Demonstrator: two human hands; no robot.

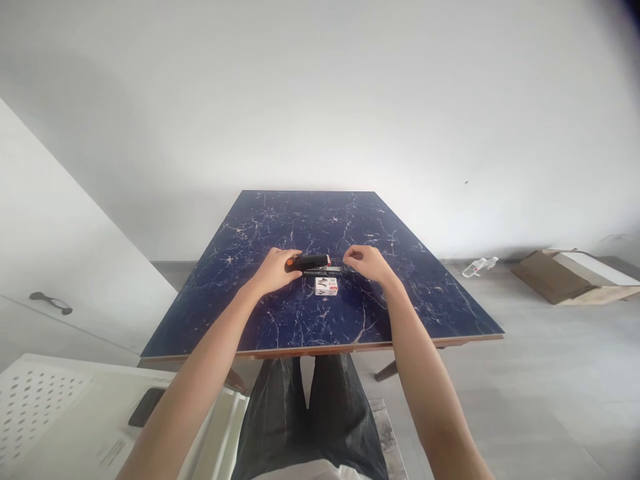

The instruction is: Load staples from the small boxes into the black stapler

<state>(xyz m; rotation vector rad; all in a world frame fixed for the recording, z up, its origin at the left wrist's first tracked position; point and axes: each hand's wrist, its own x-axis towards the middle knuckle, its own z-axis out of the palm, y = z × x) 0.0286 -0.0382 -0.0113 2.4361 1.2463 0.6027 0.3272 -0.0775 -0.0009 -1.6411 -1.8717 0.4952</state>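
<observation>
A black stapler point(314, 261) with orange and red parts lies on the dark blue marbled table point(310, 320), its metal tray showing below the black top. My left hand point(276, 270) grips its left end between thumb and fingers. At the stapler's right end is my right hand point(366, 261), its fingers curled together in a pinch; anything between them is too small to make out. Just in front of the stapler sits a small white box point(326, 287) with red and black print.
A white unit point(60, 427) with a dark phone-like object point(146, 407) stands at the lower left. On the floor to the right lie a clear plastic bottle point(477, 267) and an open cardboard box point(555, 277). A pale wall rises behind the table.
</observation>
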